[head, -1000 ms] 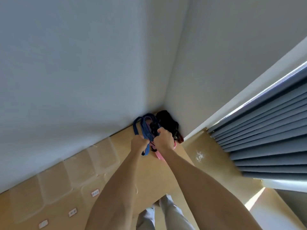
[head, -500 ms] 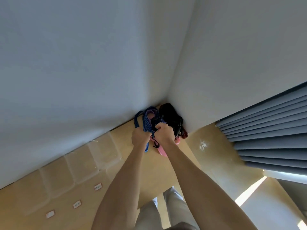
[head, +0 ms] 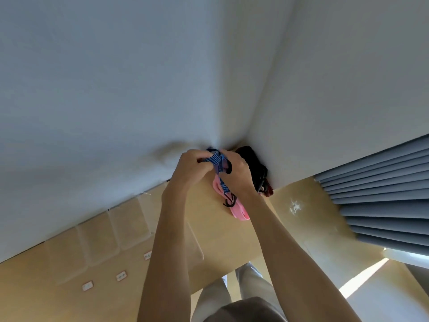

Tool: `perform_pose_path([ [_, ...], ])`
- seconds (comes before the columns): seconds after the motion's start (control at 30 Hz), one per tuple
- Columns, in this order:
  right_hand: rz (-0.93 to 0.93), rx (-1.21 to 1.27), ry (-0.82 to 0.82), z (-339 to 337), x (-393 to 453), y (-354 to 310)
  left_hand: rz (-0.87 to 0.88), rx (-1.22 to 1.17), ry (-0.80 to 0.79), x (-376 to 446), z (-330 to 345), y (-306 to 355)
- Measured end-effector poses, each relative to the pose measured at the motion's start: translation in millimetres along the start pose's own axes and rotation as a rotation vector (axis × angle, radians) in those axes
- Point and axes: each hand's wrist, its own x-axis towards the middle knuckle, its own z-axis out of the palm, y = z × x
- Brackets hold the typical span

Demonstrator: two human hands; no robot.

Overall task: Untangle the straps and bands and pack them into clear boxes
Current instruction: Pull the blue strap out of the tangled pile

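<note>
Blue striped strap (head: 217, 160), black-hooked, bunched between both gripping hands.

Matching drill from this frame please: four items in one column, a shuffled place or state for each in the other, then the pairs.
Things
1. blue striped cord
2. pink band
3. dark strap pile
4. clear boxes

Places or states
A. lined up along the wall, to the left
B. gripped between the left hand and the right hand
C. heaped in the wall corner
D. lying on the table under the hands

Pairs: 1-B, 2-D, 3-C, 4-A
</note>
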Motion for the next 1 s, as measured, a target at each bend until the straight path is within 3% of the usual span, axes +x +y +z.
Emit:
perform_pose_path([
  [0.13, 0.003, 0.069, 0.012, -11.4, -1.8, -21.2, 0.161, -0.056, -0.027, -17.2, -14.8, 41.2],
  [0.23, 0.052, 0.1, -0.007, -25.2, 3.3, -33.6, 0.227, -0.038, 0.063, -23.5, -18.3, 62.2],
  [0.4, 0.035, 0.235, -0.24, -58.8, 6.6, -60.0, 0.306, -0.011, 0.132, -36.4, -29.5, 89.0],
  [0.63, -0.121, 0.373, -0.433, -92.0, -0.3, -120.1, 0.456, -0.037, 0.222, -56.9, -49.4, 136.9],
  [0.8, -0.181, 0.38, -0.401, -108.2, 1.7, -134.5, 0.507, -0.193, 0.314, -69.4, -62.2, 143.4],
  [1.0, -0.088, 0.383, -0.644, -89.2, -13.1, -121.4, 0.606, -0.466, 0.399, -82.4, -69.8, 168.3],
])
